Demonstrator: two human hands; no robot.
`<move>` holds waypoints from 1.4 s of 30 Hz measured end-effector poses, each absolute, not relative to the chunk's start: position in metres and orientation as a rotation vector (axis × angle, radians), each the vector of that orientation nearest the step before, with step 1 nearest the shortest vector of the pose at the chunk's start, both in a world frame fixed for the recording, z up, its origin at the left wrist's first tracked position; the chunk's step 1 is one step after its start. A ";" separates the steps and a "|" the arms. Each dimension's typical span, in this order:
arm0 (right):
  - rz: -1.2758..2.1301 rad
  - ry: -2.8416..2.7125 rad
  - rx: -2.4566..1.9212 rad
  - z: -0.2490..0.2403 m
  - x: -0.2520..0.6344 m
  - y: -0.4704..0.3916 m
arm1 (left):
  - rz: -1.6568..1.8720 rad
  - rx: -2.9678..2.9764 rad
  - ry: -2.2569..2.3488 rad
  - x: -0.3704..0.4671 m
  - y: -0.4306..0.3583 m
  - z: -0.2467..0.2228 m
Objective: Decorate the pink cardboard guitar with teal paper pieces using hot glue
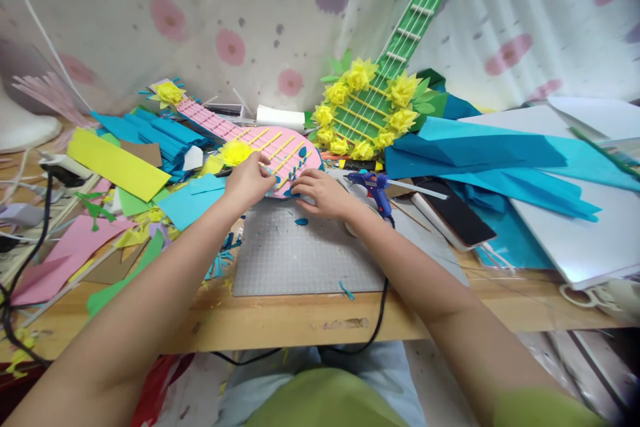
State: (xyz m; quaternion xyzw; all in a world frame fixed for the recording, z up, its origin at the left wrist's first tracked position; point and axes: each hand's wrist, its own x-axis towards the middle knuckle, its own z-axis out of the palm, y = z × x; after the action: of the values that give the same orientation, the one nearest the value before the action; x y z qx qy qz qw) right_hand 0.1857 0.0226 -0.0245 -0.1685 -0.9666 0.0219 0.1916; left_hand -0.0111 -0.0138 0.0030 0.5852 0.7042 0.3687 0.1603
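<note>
A pink paper guitar (260,135) with yellow strips, a yellow paper flower (236,152) and blue paper petals (303,152) on its body lies at the back of a grey cutting mat (300,253). At its near-left edge, my left hand (247,181) is closed, curled fingers resting over the body by the flower. My right hand (323,193) grips the near-right edge with bent fingers beside the blue pieces; its thumb side is lower, near the mat. One loose blue petal (301,221) lies on the mat between my hands. Some fingertips are hard to make out.
Right of my right hand lies a blue glue gun (373,188), its cord running off the table front. A green paper guitar (385,100) with yellow flowers leans behind. Blue paper sheets (480,150) and a phone (455,210) lie right; coloured paper scraps (117,163) crowd the left.
</note>
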 end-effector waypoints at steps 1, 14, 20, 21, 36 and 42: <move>0.064 -2.700 -0.474 -0.026 0.187 0.022 | 1.008 1.691 2.028 -0.009 -0.011 0.002; 0.090 -2.610 -0.466 -0.040 0.193 0.019 | 0.121 1.967 2.238 0.022 0.000 0.026; 0.118 -2.592 -0.478 -0.041 0.193 0.019 | 0.063 1.977 2.257 0.023 0.003 0.020; 0.118 -2.593 -0.473 -0.041 0.193 0.019 | 0.046 1.970 2.262 0.024 0.004 0.020; 0.124 -2.599 -0.487 -0.042 0.193 0.020 | 0.081 1.955 2.189 0.021 0.009 0.017; 0.127 -2.598 -0.486 -0.042 0.193 0.020 | 0.131 1.930 2.131 0.015 0.011 0.014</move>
State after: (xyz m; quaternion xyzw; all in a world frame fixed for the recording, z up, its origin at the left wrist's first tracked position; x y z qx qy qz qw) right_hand 0.1929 0.0199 -0.0415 -0.1781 -0.9518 0.0465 0.2453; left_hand 0.0155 0.0109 0.0140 0.6648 0.7340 0.0451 0.1311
